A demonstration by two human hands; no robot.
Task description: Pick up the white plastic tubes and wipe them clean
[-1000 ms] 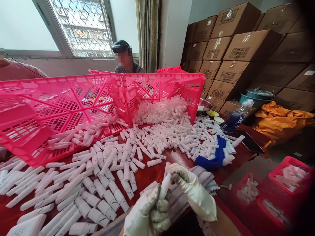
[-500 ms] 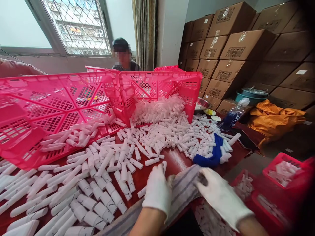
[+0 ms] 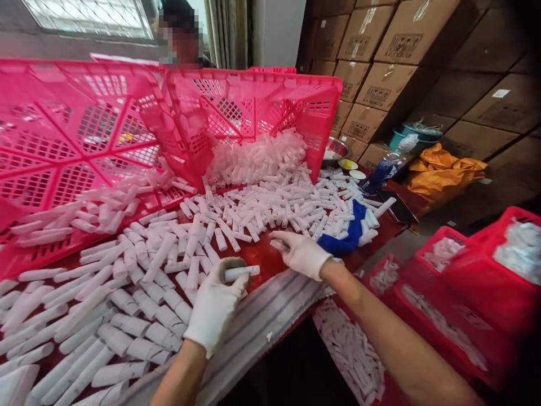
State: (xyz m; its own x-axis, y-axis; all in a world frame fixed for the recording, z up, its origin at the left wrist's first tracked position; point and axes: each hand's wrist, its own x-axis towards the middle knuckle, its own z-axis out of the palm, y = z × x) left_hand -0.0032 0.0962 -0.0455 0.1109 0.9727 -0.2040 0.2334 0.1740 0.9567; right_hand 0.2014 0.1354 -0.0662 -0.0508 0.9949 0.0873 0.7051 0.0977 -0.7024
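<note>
My left hand (image 3: 217,307), in a white glove, is closed around a short white tube (image 3: 243,273) that points to the right. My right hand (image 3: 304,255), also gloved, hovers over the red tabletop by the pile of small tubes. Its fingers are drawn together at the tips; whatever is between them is too blurred to make out. Many white tubes (image 3: 146,349) lie spread to the left of my left hand. Below both hands, a striped towel (image 3: 270,316) runs along the table's front edge. A blue cloth (image 3: 346,239) lies right of my right hand.
Pink crates (image 3: 253,79) lie tipped with tubes spilling out. Red bins (image 3: 477,287) stand at the lower right. A bottle (image 3: 382,172), a phone (image 3: 399,207) and an orange bag (image 3: 443,175) are at right. Stacked cartons (image 3: 372,90) line the wall; a person (image 3: 181,34) is opposite.
Both hands have left the towel. My left hand moved left and now grips a white tube; my right hand moved forward and left. The camera view has tilted down.
</note>
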